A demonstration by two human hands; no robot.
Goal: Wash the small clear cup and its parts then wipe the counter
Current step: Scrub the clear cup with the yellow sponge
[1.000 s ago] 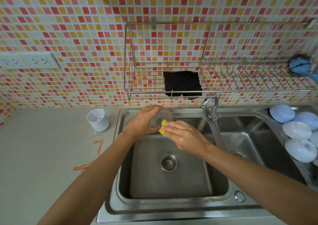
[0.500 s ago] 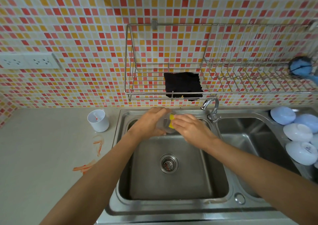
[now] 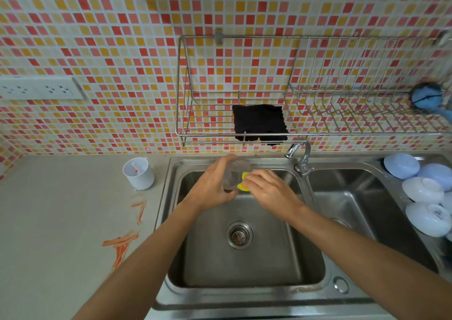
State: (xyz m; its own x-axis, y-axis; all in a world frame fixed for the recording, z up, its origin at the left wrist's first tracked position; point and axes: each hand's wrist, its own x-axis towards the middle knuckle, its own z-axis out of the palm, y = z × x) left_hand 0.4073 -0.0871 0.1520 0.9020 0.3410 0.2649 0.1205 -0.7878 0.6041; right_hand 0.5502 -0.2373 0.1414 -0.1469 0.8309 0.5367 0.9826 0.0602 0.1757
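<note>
Over the back of the left sink basin [image 3: 244, 266], my left hand [image 3: 212, 187] grips a small clear cup [image 3: 234, 176], held on its side with its mouth toward the right. My right hand [image 3: 269, 190] pinches a yellow sponge [image 3: 243, 184] and presses it into the cup's mouth; most of the sponge is hidden by my fingers. A white cup-shaped part [image 3: 139, 173] with an orange smear inside stands on the grey counter [image 3: 61, 221], left of the sink.
Orange streaks [image 3: 124, 242] stain the counter beside the sink. A tap [image 3: 299, 155] stands between the two basins. A black cloth [image 3: 260, 124] lies on the wire wall rack [image 3: 318, 114]. Several pale blue bowls [image 3: 423, 197] sit upside down at the right.
Both hands moved back toward the wall with the cup and sponge. The sponge shifted against the cup's mouth as the right hand scrubbed.
</note>
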